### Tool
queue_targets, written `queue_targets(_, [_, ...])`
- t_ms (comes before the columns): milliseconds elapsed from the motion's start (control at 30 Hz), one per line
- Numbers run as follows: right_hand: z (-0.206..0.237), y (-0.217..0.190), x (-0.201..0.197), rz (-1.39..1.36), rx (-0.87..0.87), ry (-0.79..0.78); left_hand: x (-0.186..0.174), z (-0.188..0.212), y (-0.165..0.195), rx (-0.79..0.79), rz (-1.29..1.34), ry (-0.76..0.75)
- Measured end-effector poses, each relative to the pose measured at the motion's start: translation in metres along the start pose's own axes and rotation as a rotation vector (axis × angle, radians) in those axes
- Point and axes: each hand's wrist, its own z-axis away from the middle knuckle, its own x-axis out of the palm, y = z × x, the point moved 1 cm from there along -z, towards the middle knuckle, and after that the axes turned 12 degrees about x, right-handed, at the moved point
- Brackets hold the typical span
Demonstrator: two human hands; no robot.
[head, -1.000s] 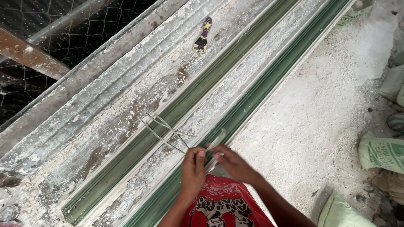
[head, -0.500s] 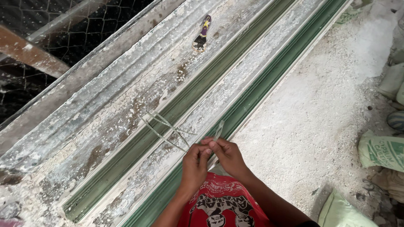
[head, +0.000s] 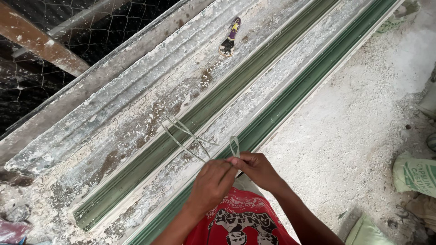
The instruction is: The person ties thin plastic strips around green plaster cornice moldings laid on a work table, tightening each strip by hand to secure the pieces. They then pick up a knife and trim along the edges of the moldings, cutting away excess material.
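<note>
My left hand (head: 212, 183) and my right hand (head: 256, 169) meet at the near edge of a long plaster-caked workbench. Both pinch a thin grey wire (head: 187, 138). A small loop of the wire stands up just above my fingertips, and two long strands run up and left from my left hand over the bench. Beneath the hands lie two long green moulds (head: 281, 106) running diagonally, crusted with white plaster.
A small purple-and-black tool (head: 229, 38) lies on the bench at the top centre. Chicken wire and a wooden beam (head: 43, 50) fill the upper left. The plaster-dusted floor (head: 359, 136) on the right has sacks (head: 415, 174) at its edge.
My two hands have come closer together and the wire's short end has been bent into a small loop above my fingers. The long strands have barely shifted.
</note>
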Motion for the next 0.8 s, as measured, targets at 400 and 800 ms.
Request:
queue_targets(400, [0.013, 0.010, -0.021, 0.407, 0.051, -0.540, 0.006, 0.016, 0.003, 0.364, 0.206, -0.062])
queue_targets(800, [0.010, 0.011, -0.002, 0.003, -0.064, -0.195, 0.013, 0.017, 0.018, -0.586, 0.686, 0.101])
